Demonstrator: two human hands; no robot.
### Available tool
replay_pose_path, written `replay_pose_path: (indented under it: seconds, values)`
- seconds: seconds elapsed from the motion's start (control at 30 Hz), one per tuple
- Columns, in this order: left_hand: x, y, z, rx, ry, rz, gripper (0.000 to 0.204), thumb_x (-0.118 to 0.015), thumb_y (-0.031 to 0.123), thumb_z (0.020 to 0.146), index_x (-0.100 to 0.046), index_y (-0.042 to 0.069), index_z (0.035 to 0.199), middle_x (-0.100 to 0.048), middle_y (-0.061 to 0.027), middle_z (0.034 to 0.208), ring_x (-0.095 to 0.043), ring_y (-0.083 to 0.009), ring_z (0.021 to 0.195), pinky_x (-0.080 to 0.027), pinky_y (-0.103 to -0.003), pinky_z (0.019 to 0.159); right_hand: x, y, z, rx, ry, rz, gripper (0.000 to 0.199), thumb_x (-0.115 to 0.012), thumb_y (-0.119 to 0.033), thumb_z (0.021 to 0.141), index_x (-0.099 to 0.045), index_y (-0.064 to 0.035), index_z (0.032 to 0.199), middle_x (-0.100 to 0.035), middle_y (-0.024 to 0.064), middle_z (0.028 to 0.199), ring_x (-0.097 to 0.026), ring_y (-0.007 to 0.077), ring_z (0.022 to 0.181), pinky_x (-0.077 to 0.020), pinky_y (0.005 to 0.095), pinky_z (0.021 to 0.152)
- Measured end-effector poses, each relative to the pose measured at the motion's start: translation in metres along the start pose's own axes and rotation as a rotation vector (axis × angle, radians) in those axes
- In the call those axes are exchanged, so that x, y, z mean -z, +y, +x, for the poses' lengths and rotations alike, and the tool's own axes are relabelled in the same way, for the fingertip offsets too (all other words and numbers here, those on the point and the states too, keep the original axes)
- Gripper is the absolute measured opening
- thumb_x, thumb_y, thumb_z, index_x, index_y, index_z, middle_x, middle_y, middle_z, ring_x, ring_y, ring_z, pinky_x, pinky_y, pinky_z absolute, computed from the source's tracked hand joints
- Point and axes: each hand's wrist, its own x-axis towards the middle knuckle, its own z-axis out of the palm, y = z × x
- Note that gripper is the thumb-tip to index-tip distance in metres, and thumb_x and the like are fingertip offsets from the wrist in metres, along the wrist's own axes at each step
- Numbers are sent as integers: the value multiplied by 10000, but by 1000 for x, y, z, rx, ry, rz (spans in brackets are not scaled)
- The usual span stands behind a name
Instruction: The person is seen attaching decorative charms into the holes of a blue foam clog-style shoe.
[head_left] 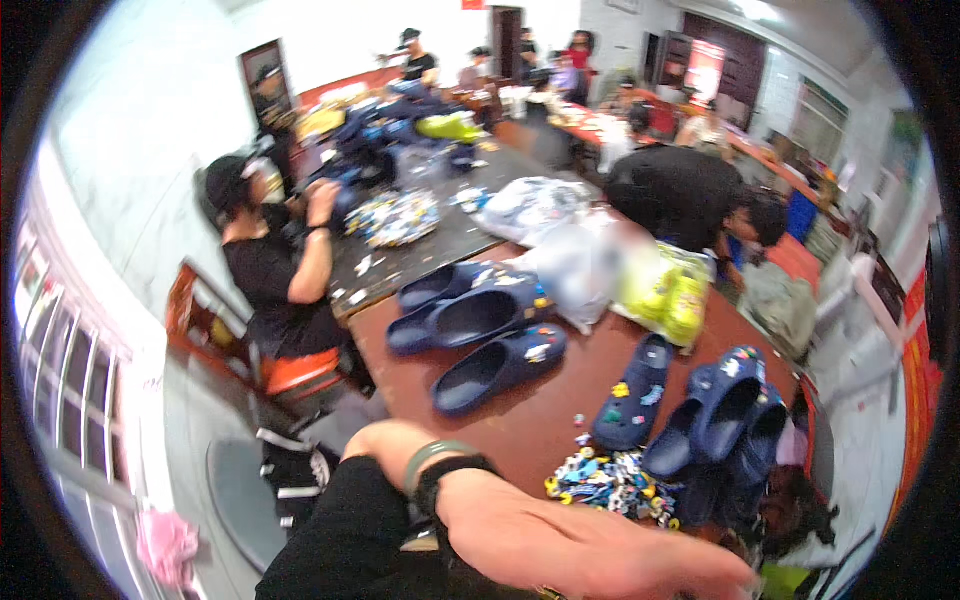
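My left hand (600, 548) reaches across the bottom of the view toward the right, with a green bangle (435, 455) and a black band (452, 482) at the wrist. Its fingertips are smeared and partly cut off by the lower edge, so what they hold, if anything, is hidden. Just beyond it lies a heap of small colourful shoe charms (615, 488) on the red-brown table (490, 430). Past the heap stands a navy clog (633, 395) with charms on it. More navy clogs (728, 395) are bunched to its right. My right hand is out of view.
Several navy clogs (500, 365) stand at the table's left. Yellow-green clogs in a clear bag (675, 295) and a white plastic bag (535, 210) lie farther back. A seated person (280, 260) works at the dark table, beside a charm pile (393, 217). Another person (680, 195) bends over at right.
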Motion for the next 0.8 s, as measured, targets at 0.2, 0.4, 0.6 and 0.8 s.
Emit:
replay_pose_path:
  seconds: [0.2, 0.4, 0.6, 0.8]
  values:
    - [-7, -9, -18, -88, 231, 72, 499, -358, 368, 1045, -469, -37, 1316, -593, -178, 1246, -516, -229, 1238, -384, -354, 1041, 23, 35, 8, -106, -139, -107, 132, -656, -138, 892, -682, -30, 964, -679, 104, 903, -640, 220, 831, -506, 337, 728]
    - [-21, -12, -19, -122, 282, 114, 482, -381, 351, 1033, -484, -36, 1300, -600, -180, 1236, -525, -241, 1225, -390, -366, 1032, 15, 68, -1, -47, -15, 69, 117, -635, -118, 908, -677, -16, 947, -663, 72, 885, -596, 177, 788, -487, 308, 721]
    - [-27, -38, -7, -91, 230, -40, 464, -405, 335, 1022, -499, -35, 1285, -607, -183, 1226, -534, -253, 1212, -397, -378, 1024, 16, -34, 0, 174, 36, 37, 61, -641, -59, 874, -647, -6, 905, -651, 105, 837, -625, 203, 756, -483, 316, 647]
    - [-45, -77, 13, -5, 159, -330, 447, -428, 318, 1010, -514, -35, 1270, -614, -185, 1217, -543, -265, 1199, -404, -390, 1015, 15, -45, 7, 52, 33, 115, 65, -665, -65, 871, -665, -23, 920, -646, 66, 811, -590, 155, 674, -467, 277, 610]
